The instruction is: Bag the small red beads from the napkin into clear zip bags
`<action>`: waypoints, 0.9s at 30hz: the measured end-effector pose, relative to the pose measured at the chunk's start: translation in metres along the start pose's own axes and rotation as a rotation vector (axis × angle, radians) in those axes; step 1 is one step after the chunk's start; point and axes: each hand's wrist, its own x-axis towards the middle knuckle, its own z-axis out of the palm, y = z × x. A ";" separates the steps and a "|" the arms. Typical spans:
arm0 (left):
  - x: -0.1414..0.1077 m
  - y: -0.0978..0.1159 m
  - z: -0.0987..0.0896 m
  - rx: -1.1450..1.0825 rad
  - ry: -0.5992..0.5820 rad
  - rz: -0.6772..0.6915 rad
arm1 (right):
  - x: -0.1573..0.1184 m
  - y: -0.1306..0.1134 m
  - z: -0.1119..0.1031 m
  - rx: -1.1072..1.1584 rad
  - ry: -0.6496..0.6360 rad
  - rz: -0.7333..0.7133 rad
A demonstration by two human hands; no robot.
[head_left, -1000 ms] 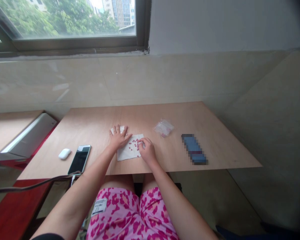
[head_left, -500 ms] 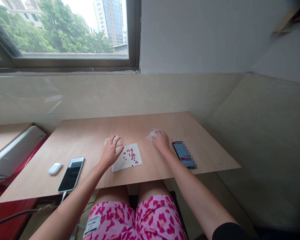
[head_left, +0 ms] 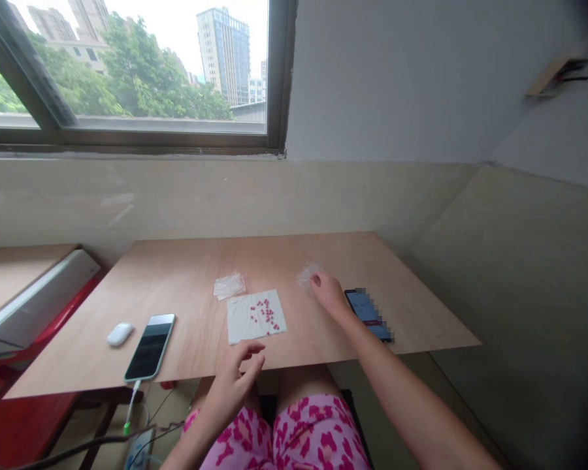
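My left hand [head_left: 239,373] is at the table's front edge, above my lap, with the fingers loosely curved, the thumb apart and nothing in it. Just beyond it lies a white paper sheet [head_left: 240,320] with several small red pieces [head_left: 267,311] scattered on its right half; they are too small to name. Behind the sheet is a small stack of clear plastic bags [head_left: 229,286]. Over to the right, my right hand [head_left: 329,294] has thumb and fingers closed at the edge of some clear plastic bags [head_left: 307,275] on the table.
A phone [head_left: 370,313] with a partly blurred screen lies right of my right hand. On the left are a charging phone [head_left: 150,347] and a white earbud case [head_left: 120,334]. Cables [head_left: 127,424] hang below the table [head_left: 186,261]. A window [head_left: 166,72] is in the wall ahead.
My left hand has left the stack of plastic bags and drawn back to the table's front edge. My right hand stays at the right-hand bags, its fingers now closed. The view has tilted slightly.
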 end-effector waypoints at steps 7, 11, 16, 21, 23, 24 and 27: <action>0.001 -0.012 0.010 -0.289 -0.035 -0.085 | -0.073 -0.062 -0.007 0.727 -0.289 0.213; -0.006 -0.002 0.013 -0.440 -0.095 -0.092 | -0.129 -0.102 -0.006 0.995 -0.462 0.371; -0.011 -0.004 0.010 -0.460 -0.143 -0.046 | -0.160 -0.106 -0.006 1.019 -0.458 0.426; -0.006 -0.008 0.008 -0.393 -0.133 -0.007 | -0.161 -0.083 -0.010 0.896 -0.359 0.362; -0.004 -0.008 0.009 -0.419 -0.119 -0.032 | -0.159 -0.076 -0.011 0.850 -0.377 0.337; -0.002 -0.007 0.009 -0.444 -0.106 -0.054 | -0.158 -0.075 -0.011 0.834 -0.388 0.333; 0.001 -0.006 0.009 -0.516 -0.062 -0.117 | -0.155 -0.072 -0.011 0.812 -0.405 0.326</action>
